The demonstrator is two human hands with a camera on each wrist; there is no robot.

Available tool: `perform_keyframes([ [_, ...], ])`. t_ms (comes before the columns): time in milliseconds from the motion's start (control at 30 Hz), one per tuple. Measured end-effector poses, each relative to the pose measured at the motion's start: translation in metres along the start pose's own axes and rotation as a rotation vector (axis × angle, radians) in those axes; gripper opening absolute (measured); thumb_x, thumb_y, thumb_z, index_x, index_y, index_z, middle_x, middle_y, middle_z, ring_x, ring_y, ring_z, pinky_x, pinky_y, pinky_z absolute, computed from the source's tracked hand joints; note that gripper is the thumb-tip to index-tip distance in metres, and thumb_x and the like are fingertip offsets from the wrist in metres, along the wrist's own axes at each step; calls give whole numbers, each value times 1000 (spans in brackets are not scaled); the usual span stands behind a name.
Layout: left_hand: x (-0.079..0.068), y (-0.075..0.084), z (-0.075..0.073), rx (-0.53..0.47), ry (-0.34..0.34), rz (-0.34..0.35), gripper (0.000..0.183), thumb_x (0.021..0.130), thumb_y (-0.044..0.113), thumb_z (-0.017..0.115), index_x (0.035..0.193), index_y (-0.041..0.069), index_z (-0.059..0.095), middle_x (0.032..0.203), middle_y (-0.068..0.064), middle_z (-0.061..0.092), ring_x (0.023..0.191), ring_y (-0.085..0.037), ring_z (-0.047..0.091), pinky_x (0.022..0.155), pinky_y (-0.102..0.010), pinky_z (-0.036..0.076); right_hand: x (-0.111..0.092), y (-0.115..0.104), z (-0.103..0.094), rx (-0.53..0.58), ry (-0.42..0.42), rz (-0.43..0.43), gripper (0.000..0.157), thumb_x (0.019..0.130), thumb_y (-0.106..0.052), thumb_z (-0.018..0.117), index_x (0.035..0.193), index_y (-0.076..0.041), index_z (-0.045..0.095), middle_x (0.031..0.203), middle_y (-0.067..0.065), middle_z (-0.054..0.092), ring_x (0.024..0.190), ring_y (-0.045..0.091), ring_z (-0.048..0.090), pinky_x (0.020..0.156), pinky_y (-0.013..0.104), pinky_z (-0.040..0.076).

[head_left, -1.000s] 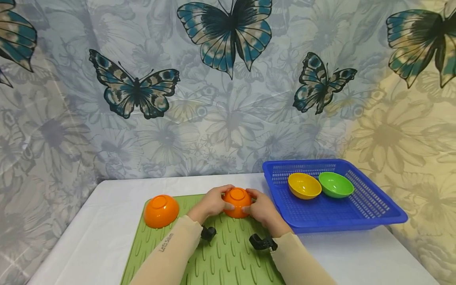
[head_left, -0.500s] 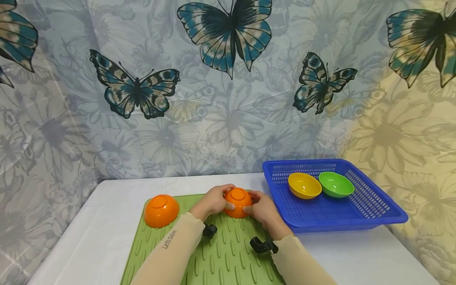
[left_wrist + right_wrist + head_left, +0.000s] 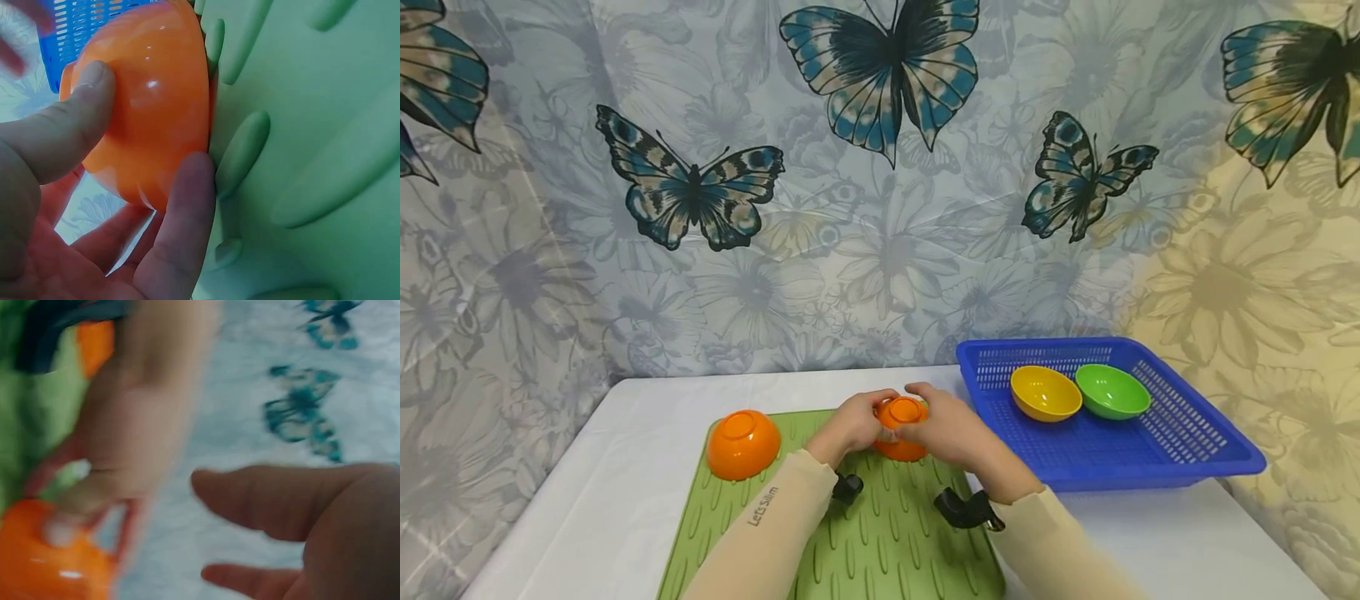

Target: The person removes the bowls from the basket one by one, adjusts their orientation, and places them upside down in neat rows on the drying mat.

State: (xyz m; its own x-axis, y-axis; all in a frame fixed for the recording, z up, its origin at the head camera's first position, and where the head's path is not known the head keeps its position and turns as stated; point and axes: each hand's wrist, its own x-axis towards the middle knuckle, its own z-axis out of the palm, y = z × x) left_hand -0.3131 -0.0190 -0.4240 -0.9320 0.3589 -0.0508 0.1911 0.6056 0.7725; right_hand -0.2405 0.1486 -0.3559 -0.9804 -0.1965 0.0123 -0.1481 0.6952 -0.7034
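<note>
An orange bowl [image 3: 902, 408] sits upside down on the green ridged mat [image 3: 880, 533]. My left hand [image 3: 852, 425] holds it from the left; in the left wrist view the thumb lies on the bowl's side [image 3: 150, 106] and the fingers reach round toward its rim. My right hand [image 3: 953, 429] hovers at the bowl's right, raised and partly covering it in the head view. In the right wrist view the thumb and fingers of the right hand [image 3: 350, 531] stand apart with nothing between them. A second upturned orange bowl [image 3: 742, 444] rests at the mat's back left.
At the right on the white-covered table [image 3: 587, 475] stands a blue perforated basket [image 3: 1075, 471]. Inside it are a yellow bowl [image 3: 1046, 393] and a green bowl [image 3: 1112, 392], both facing up. A butterfly-patterned cloth [image 3: 880, 275] hangs behind the table.
My right hand has come off the orange bowl and risen, its fingers now spread from it. The left hand keeps its hold, and the bowl has stayed in place.
</note>
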Motion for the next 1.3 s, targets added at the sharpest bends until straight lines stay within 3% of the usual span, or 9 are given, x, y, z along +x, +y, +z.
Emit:
perform_keyframes([
  [133, 1, 1, 1, -17, -10, -26, 60, 78, 11, 86, 132, 25, 63, 117, -6, 64, 96, -23, 57, 84, -41, 49, -6, -10, -51, 191, -96, -5, 65, 92, -27, 73, 150, -15, 45, 148, 20, 43, 124, 40, 52, 85, 48, 54],
  [267, 0, 1, 1, -32, 0, -36, 62, 76, 8, 86, 132, 24, 64, 121, -9, 62, 97, -25, 55, 79, -38, 50, -4, 3, -114, 420, -207, 51, 75, 96, -39, 67, 158, -17, 30, 159, 23, 23, 138, 49, 31, 94, 57, 47],
  [433, 0, 0, 2, -86, -8, -61, 61, 77, 6, 85, 131, 24, 64, 122, -9, 61, 95, -25, 56, 66, -34, 54, 6, 49, -184, 566, -204, 203, 87, 100, -51, 53, 162, -20, 0, 161, 29, -5, 138, 61, 10, 100, 70, 33],
  [600, 0, 0, 3, -100, -10, -62, 59, 76, 5, 85, 128, 24, 65, 120, -9, 61, 95, -25, 56, 65, -34, 54, 13, 110, -221, 642, -168, 403, 94, 99, -55, 52, 159, -20, -12, 157, 32, -19, 135, 67, 7, 100, 69, 35],
  [767, 0, 2, 3, -128, -6, -76, 63, 76, 3, 85, 132, 23, 64, 122, -10, 61, 97, -25, 57, 65, -35, 55, 12, 160, -226, 672, -262, 581, 86, 102, -51, 47, 158, -13, -6, 149, 47, 0, 124, 56, 38, 97, 53, 47],
  [900, -1, 3, 2, -121, -1, -83, 64, 76, 3, 86, 133, 23, 64, 122, -10, 61, 96, -25, 57, 65, -34, 55, 14, 184, -213, 694, -253, 629, 79, 104, -41, 48, 158, -6, 3, 144, 49, 12, 115, 54, 51, 100, 55, 44],
  [1000, -1, 4, 1, -117, -1, -81, 62, 76, 4, 86, 131, 24, 65, 121, -10, 61, 95, -25, 57, 65, -34, 54, 18, 192, -201, 737, -230, 659, 81, 105, -34, 50, 157, -2, -4, 145, 49, 10, 119, 56, 48, 101, 56, 41],
  [1100, -2, 4, 2, -122, -3, -89, 63, 75, 4, 86, 131, 25, 65, 121, -9, 61, 94, -25, 57, 64, -34, 55, 22, 195, -191, 732, -251, 654, 75, 106, -23, 49, 154, 3, -2, 145, 47, 16, 118, 53, 51, 101, 54, 42],
  [1300, 0, 5, 3, -113, 3, -104, 64, 76, 5, 86, 133, 25, 64, 121, -9, 60, 95, -26, 57, 63, -34, 55, 32, 192, -177, 528, -354, 604, 41, 106, -13, 44, 132, 15, 30, 119, 28, 55, 100, 36, 63, 92, 44, 52],
])
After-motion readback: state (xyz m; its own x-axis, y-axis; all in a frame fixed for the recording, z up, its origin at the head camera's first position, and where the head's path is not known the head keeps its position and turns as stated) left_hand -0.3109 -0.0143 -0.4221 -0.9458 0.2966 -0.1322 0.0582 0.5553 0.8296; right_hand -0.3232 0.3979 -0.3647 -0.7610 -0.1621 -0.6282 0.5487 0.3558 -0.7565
